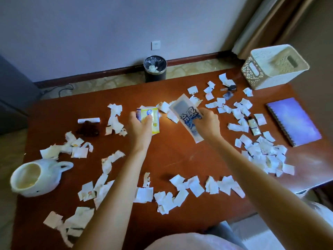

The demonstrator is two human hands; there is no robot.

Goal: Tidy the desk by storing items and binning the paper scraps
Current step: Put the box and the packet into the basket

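Head cam: left hand grips a yellow tissue pack, right hand grips a long white packet, paper scraps all over the desk.

Bare bench strip well apart from the open basket, paper scraps ringing it (keys, notebook near the basket)

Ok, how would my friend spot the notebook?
Look at the brown desk, along its right side, just nearer than the white lattice basket. The notebook lies flat there. It is purple with a spiral spine, unlike the white paper scraps beside it.
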